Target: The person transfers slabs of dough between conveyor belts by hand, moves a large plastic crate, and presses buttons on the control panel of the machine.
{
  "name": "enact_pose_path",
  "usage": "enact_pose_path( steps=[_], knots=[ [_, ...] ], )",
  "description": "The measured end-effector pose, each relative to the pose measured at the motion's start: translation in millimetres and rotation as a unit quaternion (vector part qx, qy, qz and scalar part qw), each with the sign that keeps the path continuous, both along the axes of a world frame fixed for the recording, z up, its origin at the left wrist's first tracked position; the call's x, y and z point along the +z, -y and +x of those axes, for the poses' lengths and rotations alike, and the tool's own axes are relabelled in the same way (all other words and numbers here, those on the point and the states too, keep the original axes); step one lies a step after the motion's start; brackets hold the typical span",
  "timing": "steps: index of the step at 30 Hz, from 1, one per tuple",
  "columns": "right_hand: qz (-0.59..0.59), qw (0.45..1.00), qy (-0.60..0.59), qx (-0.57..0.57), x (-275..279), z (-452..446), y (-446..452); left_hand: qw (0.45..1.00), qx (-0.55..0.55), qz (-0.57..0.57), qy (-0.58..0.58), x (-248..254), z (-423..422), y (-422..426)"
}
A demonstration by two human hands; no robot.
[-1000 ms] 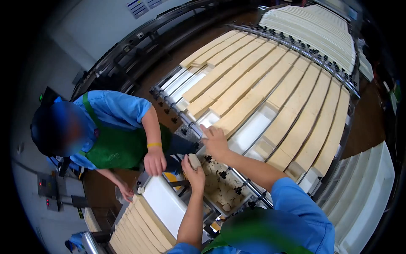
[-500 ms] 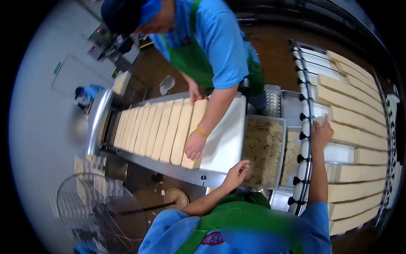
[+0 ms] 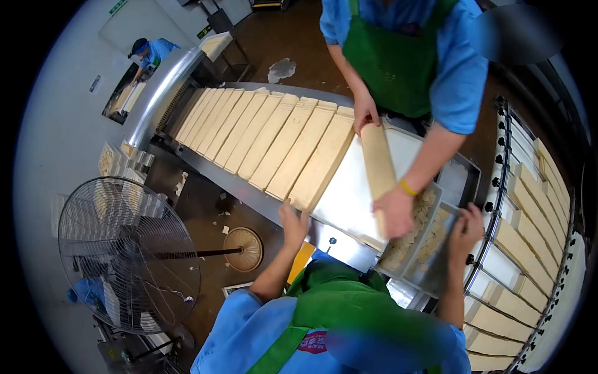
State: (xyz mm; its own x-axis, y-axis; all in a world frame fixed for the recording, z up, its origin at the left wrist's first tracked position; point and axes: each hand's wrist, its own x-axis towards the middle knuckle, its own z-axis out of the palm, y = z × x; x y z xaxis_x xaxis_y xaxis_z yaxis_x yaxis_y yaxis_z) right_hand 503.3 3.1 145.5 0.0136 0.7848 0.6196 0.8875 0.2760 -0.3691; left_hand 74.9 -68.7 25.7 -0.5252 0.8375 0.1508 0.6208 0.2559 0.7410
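My left hand (image 3: 293,225) has its fingers apart at the near end of a long, pale dough-like slab (image 3: 324,159), the last in the row; I cannot tell whether they touch. My right hand (image 3: 466,234) is raised beside the trimmings tray (image 3: 408,271) and the right conveyor's rail, fingers loosely bent and nothing visible in them. Across from me, a co-worker's two hands (image 3: 395,212) hold another pale slab (image 3: 377,156) over the white table surface (image 3: 342,187).
Several slabs lie on the right conveyor (image 3: 498,274), edged by a rail with black knobs (image 3: 488,207). A metal-hooded machine (image 3: 152,103) stands at the row's far end. A large fan (image 3: 128,249) is at left. Another person (image 3: 156,51) works farther back.
My view has turned right. My left hand has moved to the slab row's end, and my right hand has left the right conveyor. The co-worker has lifted a slab off the row.
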Motion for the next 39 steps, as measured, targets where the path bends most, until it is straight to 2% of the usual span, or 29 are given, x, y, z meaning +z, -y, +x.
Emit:
enact_pose_path(
  steps=[1, 2, 4, 6, 8, 10, 12, 14, 15, 16, 17, 18, 20, 22, 24, 26, 31, 34, 36, 37, 38, 39],
  knots=[
    [0.001, 0.999, -0.036, 0.021, 7.2, -43.0, 6.7, 0.996, -0.031, -0.014, -0.081, -12.3, -10.8, -4.6],
    [-0.013, 0.997, -0.046, 0.067, 7.8, -70.3, 7.6, 0.996, -0.032, -0.015, -0.076, -10.3, -13.7, -9.0],
    [-0.059, 0.98, -0.045, 0.185, 4.7, -116.3, 4.7, 0.991, -0.038, -0.128, -0.012, 4.2, -11.7, -19.6],
    [-0.09, 0.974, -0.021, 0.205, 3.4, -160.9, -3.8, 0.99, -0.043, -0.135, 0.007, 8.9, -8.9, -29.2],
    [-0.11, 0.965, -0.046, 0.232, -13.5, -198.0, -28.3, 0.988, -0.053, -0.143, 0.026, 14.7, -9.5, -36.7],
    [-0.132, 0.965, -0.02, 0.224, -44.2, -228.0, -58.7, 0.984, -0.063, -0.136, 0.1, 22.5, -9.9, -42.5],
    [-0.181, 0.966, 0.027, 0.181, -71.4, -258.5, -93.6, 0.981, -0.079, -0.144, 0.102, 23.9, -12.0, -42.5],
    [-0.248, 0.958, 0.098, 0.103, -81.4, -291.6, -128.6, 0.987, -0.112, -0.108, 0.032, 20.5, -14.6, -40.0],
    [-0.247, 0.96, 0.098, 0.092, -80.8, -305.3, -146.6, 0.981, -0.117, -0.151, 0.043, 30.6, -15.8, -42.3],
    [-0.296, 0.944, 0.134, 0.067, -80.0, -317.7, -164.5, 0.972, -0.121, -0.194, 0.053, 39.7, -17.1, -44.2],
    [-0.345, 0.923, 0.167, 0.042, -78.5, -327.2, -180.5, 0.971, -0.143, -0.193, -0.002, 34.5, -19.4, -43.2],
    [-0.345, 0.923, 0.166, 0.034, -79.4, -333.1, -194.9, 0.97, -0.151, -0.192, -0.001, 33.2, -20.1, -43.5],
    [-0.304, 0.936, 0.18, -0.001, -83.1, -342.0, -220.9, 0.964, -0.176, -0.194, -0.037, 32.2, -20.1, -44.0],
    [-0.32, 0.931, 0.176, -0.013, -77.0, -351.7, -237.0, 0.962, -0.197, -0.181, -0.062, 34.8, -22.7, -49.3],
    [-0.432, 0.881, 0.188, -0.034, -71.6, -356.5, -242.6, 0.945, -0.207, -0.25, -0.04, 39.9, -21.7, -52.2],
    [-0.421, 0.887, 0.184, -0.046, -76.2, -352.3, -241.6, 0.938, -0.214, -0.272, -0.031, 41.4, -21.2, -56.7],
    [-0.454, 0.875, 0.075, -0.154, -64.1, -295.3, -222.1, 0.943, -0.245, -0.224, -0.021, 34.5, -20.0, -58.0],
    [-0.461, 0.86, 0.01, -0.221, -47.1, -250.1, -194.6, 0.929, -0.32, -0.184, -0.022, 35.9, -19.3, -62.7],
    [-0.468, 0.839, -0.023, -0.276, -42.8, -225.0, -180.6, 0.894, -0.369, -0.25, 0.041, 41.3, -15.8, -69.1],
    [-0.484, 0.83, -0.063, -0.269, -27.9, -222.4, -172.2, 0.889, -0.359, -0.283, 0.013, 42.2, -10.3, -72.1],
    [-0.448, 0.867, -0.011, -0.219, -54.0, -210.8, -170.9, 0.883, -0.348, -0.314, -0.017, 43.7, -3.4, -73.8],
    [-0.45, 0.861, -0.055, -0.231, -54.5, -207.8, -167.2, 0.878, -0.344, -0.33, -0.039, 45.9, 2.1, -75.8]
  ],
)
